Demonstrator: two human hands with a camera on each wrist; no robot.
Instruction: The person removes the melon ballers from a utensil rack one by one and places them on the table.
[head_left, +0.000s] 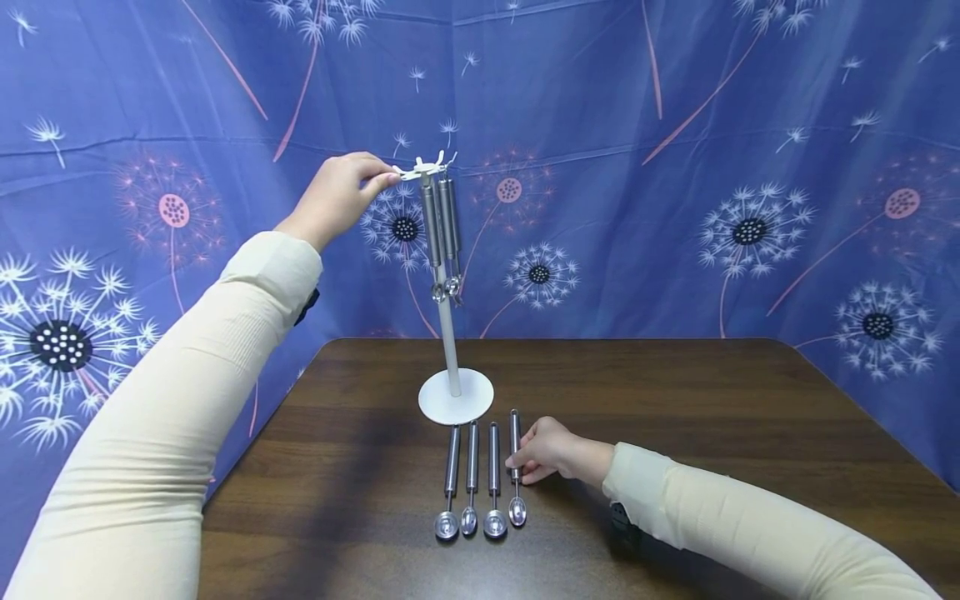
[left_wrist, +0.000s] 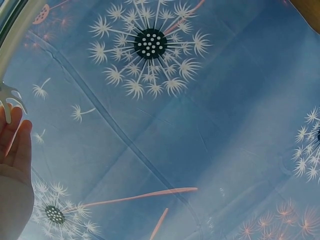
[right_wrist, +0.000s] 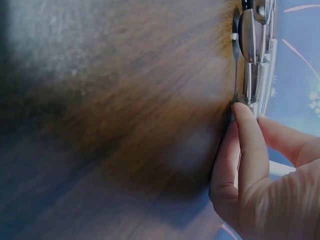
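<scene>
Three spoons (head_left: 469, 479): side by side on the table (head_left: 300, 508), bowls toward the person, handles pointing away.
End spoon (head_left: 517, 511): at the right of the row, near the other three but apart; I cannot tell if it is lifted a bit.
Right hand (head_left: 551, 450): pinches the end spoon by its handle — thumb and fingers on it, just above the thin neck.
Stand (head_left: 447, 333): upright behind the row, with a round white foot (head_left: 480, 408) on the table.
Hung spoons (head_left: 433, 221): a few, close together below the stand's top, bowls down.
Left hand (head_left: 341, 196): up high — thumb and finger pinch the tip of one white hook (head_left: 406, 174).
Cloth (head_left: 622, 208): blue, with dandelions, behind everything.
</scene>
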